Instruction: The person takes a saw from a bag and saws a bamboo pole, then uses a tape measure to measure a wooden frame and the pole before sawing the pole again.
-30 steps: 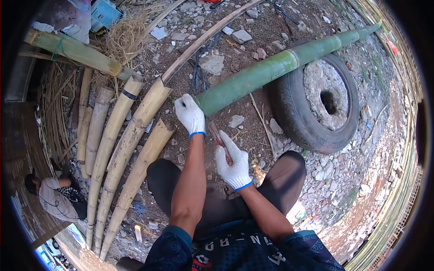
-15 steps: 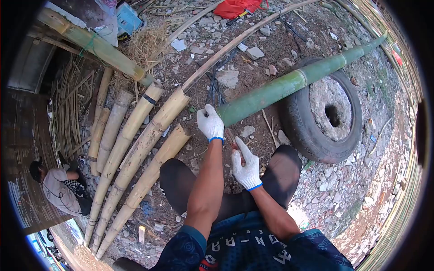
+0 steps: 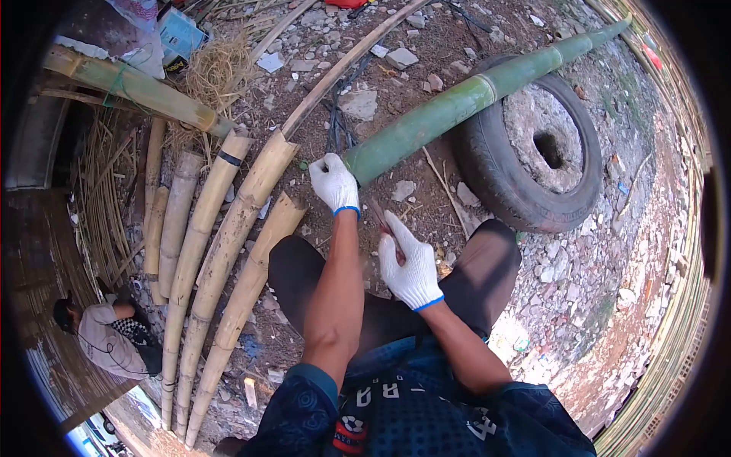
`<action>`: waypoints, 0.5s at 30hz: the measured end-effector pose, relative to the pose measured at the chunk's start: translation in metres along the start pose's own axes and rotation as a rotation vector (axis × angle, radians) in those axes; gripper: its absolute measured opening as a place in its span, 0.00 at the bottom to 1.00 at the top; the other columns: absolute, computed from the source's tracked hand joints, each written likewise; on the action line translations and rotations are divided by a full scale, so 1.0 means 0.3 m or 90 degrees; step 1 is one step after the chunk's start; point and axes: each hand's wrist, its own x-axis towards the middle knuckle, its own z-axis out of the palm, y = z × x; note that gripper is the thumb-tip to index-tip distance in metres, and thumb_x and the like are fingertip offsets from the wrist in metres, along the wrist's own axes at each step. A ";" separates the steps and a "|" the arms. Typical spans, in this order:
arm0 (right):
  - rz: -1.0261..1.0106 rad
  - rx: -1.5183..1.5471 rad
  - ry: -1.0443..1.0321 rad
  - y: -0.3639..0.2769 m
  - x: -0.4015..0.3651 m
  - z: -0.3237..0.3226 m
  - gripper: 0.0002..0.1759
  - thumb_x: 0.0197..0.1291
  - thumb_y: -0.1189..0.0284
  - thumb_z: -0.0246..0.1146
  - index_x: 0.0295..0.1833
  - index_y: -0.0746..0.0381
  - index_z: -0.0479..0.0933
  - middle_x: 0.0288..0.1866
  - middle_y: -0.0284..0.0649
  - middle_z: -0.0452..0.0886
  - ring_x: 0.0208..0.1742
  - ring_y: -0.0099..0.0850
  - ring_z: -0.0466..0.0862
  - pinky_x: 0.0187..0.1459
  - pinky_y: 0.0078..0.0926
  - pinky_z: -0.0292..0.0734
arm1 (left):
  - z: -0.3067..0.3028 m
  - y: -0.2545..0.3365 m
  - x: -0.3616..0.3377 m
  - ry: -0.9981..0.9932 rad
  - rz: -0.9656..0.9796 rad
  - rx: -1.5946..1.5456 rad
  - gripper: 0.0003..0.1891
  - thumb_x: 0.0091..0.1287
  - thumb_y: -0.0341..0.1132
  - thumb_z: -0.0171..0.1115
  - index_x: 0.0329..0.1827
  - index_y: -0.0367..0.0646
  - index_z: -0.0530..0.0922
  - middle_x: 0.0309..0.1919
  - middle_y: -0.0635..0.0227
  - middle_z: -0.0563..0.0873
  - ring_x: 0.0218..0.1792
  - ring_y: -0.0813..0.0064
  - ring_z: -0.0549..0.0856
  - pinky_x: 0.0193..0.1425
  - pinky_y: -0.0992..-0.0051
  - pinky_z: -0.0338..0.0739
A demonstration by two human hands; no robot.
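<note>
The rubble-strewn ground (image 3: pixel 560 305) is washed by hard sunlight toward its right edge, 1 patch being bleached nearly white. The green bamboo pole's (image 3: pixel 426 126) near end is softly shaded. Stacked bamboo (image 3: pixel 674 365) is bowed by fisheye distortion; all 4 corners are blacked out.

- I have the left hand (image 3: pixel 333 183) out ahead, gloved, its fingers curled in; the palm side is hidden from me, so I can't read its grip.
- My left forearm (image 3: pixel 333 286) runs nearly straight forward from a bent elbow.
- I see the right hand (image 3: pixel 411 266) nearer my body, gloved, index finger extended, thumb bowed opposite in a grasp.
- My right forearm (image 3: pixel 468 343) slants inward.
- Both knees (image 3: pixel 495 244) are bent and spread apart.
</note>
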 end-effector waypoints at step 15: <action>-0.048 0.087 -0.031 0.137 0.097 0.093 0.27 0.71 0.73 0.62 0.74 0.65 0.75 0.42 0.50 0.91 0.22 0.30 0.84 0.30 0.29 0.78 | 0.012 0.063 0.036 0.024 0.047 -0.006 0.18 0.72 0.40 0.62 0.33 0.31 0.76 0.29 0.50 0.83 0.33 0.56 0.81 0.46 0.57 0.76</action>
